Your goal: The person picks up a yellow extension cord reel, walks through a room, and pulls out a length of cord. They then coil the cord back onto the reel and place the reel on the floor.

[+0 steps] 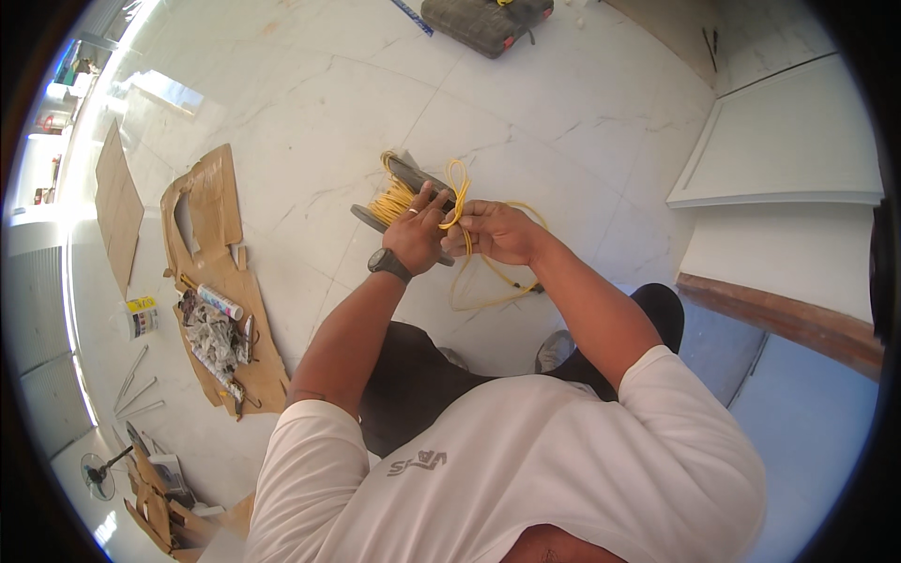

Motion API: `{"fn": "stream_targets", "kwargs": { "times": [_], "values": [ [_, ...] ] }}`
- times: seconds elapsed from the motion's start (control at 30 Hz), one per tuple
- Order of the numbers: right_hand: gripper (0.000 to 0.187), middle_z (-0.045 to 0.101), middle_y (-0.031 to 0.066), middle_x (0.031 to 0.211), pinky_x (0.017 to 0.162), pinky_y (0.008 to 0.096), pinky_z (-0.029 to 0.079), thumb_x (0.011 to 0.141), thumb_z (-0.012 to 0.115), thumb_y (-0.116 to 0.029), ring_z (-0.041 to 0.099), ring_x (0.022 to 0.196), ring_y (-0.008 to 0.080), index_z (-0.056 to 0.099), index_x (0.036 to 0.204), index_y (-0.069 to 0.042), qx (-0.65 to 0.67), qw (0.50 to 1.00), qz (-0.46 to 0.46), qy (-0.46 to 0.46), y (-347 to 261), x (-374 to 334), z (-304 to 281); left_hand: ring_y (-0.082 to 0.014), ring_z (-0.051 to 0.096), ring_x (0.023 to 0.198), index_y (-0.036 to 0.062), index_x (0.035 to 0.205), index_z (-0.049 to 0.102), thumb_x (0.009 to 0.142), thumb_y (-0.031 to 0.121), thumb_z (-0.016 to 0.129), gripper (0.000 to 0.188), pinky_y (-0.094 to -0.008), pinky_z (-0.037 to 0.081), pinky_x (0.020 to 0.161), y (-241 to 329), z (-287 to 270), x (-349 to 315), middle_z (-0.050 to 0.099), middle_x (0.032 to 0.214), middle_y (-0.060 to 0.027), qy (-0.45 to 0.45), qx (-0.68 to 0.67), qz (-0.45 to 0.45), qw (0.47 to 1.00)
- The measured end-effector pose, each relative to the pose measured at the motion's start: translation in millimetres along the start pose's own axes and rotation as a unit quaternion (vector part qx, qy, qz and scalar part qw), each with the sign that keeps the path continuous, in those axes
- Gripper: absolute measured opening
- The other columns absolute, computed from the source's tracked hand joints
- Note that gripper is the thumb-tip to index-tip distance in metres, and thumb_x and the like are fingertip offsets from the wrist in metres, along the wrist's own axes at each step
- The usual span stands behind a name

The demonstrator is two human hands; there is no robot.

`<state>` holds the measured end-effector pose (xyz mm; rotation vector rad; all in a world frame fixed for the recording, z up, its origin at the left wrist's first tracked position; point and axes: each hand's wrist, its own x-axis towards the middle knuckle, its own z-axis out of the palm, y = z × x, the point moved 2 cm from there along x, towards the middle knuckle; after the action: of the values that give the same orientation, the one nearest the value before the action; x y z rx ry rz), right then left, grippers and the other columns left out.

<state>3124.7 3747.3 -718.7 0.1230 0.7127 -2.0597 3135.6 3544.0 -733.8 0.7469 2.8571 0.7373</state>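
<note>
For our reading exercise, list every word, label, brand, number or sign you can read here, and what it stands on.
White shirt: dark printed letters on the chest; wording not copied here.
Tub: yellow-and-white label, print too small to read.
White tube: coloured print, too small to read.
Wristwatch: dial too small to read.

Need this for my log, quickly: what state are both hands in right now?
Left hand: fingers partly bent, over the reel; its grip can't be told.
Right hand: closed, holding the yellow cord.
</note>
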Motion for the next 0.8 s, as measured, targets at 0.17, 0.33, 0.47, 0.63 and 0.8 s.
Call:
{"fn": "stream_targets", "kwargs": {
  "times": [0.17,0.33,0.47,0.63,0.8],
  "values": [
    [0.025,0.076,0.0121,0.110,0.096,0.0455,0.060,0.102,0.064,-0.011,0.075,0.105,0.0255,0.065,0.125,-0.002,-0.153,0.987,0.036,0.034,-20,13,-2,-0.0294,0.044,0.148,0.0064,0.132,0.057,0.092,0.010,0.064,0.040,-0.0445,0.054,0.104,-4,0,-1,0.058,0.150,-0.0090,0.003,-0.053,-0.039,0.998],
    [0.029,0.076,0.0119,0.109,0.095,0.0467,0.061,0.097,0.070,-0.010,0.075,0.104,0.0259,0.066,0.125,-0.002,-0.143,0.987,0.073,-0.015,-29,14,6,-0.0310,0.051,0.141,0.0054,0.134,0.053,0.092,0.011,0.062,0.044,-0.0462,0.057,0.097,-9,-2,1,0.057,0.150,-0.0133,0.030,-0.070,-0.044,0.996],
    [0.034,0.076,0.0104,0.106,0.096,0.0457,0.060,0.093,0.073,-0.007,0.075,0.103,0.0247,0.066,0.126,-0.002,-0.148,0.984,0.097,-0.001,-30,15,16,-0.0309,0.050,0.142,0.0046,0.128,0.054,0.092,0.010,0.062,0.037,-0.0461,0.056,0.097,-5,-6,0,0.056,0.151,-0.0138,0.046,-0.086,-0.054,0.994],
    [0.025,0.075,0.0063,0.096,0.090,0.0356,0.059,0.087,0.077,-0.007,0.073,0.095,0.0191,0.071,0.111,-0.002,-0.312,0.948,0.062,0.008,-48,17,25,-0.0285,0.043,0.149,0.0047,0.129,0.055,0.092,0.007,0.061,0.038,-0.0438,0.054,0.104,-2,-6,-1,0.055,0.152,-0.0118,0.009,-0.059,-0.052,0.997],
    [0.019,0.073,0.0049,0.090,0.076,0.0305,0.054,0.079,0.080,-0.011,0.068,0.083,0.0151,0.070,0.094,-0.004,-0.493,0.869,0.030,0.011,-51,19,38,-0.0287,0.042,0.150,0.0087,0.134,0.056,0.094,0.011,0.060,0.041,-0.0430,0.052,0.108,-4,-3,2,0.052,0.155,-0.0137,-0.003,-0.031,-0.038,0.999]
  ]
}}
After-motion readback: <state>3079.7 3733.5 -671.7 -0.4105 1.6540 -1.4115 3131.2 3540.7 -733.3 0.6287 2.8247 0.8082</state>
